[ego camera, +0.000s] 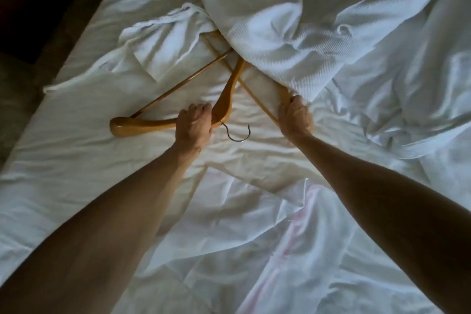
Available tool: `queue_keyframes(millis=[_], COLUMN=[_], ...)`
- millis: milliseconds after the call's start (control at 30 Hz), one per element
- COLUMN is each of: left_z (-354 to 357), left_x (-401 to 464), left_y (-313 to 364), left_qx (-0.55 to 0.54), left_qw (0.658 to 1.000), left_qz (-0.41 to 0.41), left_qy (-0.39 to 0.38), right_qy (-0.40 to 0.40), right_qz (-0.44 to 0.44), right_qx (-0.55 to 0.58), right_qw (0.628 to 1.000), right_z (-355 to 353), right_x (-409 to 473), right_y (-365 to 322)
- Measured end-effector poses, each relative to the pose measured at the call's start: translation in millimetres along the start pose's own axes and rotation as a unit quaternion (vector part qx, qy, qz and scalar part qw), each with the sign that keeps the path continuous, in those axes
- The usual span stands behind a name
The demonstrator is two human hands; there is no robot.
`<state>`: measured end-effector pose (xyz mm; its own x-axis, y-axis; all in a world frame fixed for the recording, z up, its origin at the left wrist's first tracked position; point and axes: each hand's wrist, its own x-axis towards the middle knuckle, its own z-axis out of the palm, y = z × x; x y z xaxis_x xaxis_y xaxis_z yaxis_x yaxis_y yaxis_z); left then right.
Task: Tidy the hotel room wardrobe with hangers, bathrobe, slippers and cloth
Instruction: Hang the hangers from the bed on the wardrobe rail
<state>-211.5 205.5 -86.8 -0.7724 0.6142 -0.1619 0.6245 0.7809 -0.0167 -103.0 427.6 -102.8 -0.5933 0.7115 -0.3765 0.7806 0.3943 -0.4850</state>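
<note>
Far ends of both wooden hangers hidden under the white bathrobe on the bed. Left hand curled round one hanger beside its hook; right hand clenched on the second hanger.

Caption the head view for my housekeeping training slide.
Left hand and right hand each grip a wooden hanger beside a white bathrobe on the bed.

Probably bedroom, rumpled white bed, wooden hangers
</note>
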Motion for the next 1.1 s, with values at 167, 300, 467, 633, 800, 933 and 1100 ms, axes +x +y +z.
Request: queue_keyframes(millis=[167, 300, 467, 633, 800, 933, 1100], left_z=[-48.9, -91.5, -105.8, -95.1, -86.5, -117.6, -174.0], left_x=[-59.3, -136.9, -246.3, -339.3, -398.4, -420.9, -442.9], left_y=[30.4, 68.5, 117.0, 175.4, 212.2, 227.8, 239.8], left_qx=[-0.117, -0.181, -0.221, -0.264, -0.414, -0.566, -0.627], left_qw=[0.993, 0.976, 0.951, 0.92, 0.853, 0.746, 0.691], left_qz=[-0.035, -0.099, -0.18, -0.245, -0.292, -0.329, -0.345], left_qy=[-0.007, -0.066, -0.122, -0.152, -0.13, -0.119, -0.105], right_qy=[-0.054, -0.081, -0.079, -0.069, -0.055, -0.066, -0.157], right_qz=[0.006, 0.045, 0.136, 0.2, 0.167, 0.086, 0.0], right_qx=[0.085, 0.105, 0.148, 0.156, 0.229, 0.3, 0.297], right_qw=[0.995, 0.99, 0.976, 0.965, 0.957, 0.948, 0.942], right_z=[-33.6, -58.7, -80.4, -94.3, -125.7, -177.8, -225.3], right_x=[-57.7, -159.5, -306.9, -404.5, -454.8, -477.1, -487.1], right_y=[20.5, 71.0, 155.1, 229.1, 261.5, 248.4, 227.9])
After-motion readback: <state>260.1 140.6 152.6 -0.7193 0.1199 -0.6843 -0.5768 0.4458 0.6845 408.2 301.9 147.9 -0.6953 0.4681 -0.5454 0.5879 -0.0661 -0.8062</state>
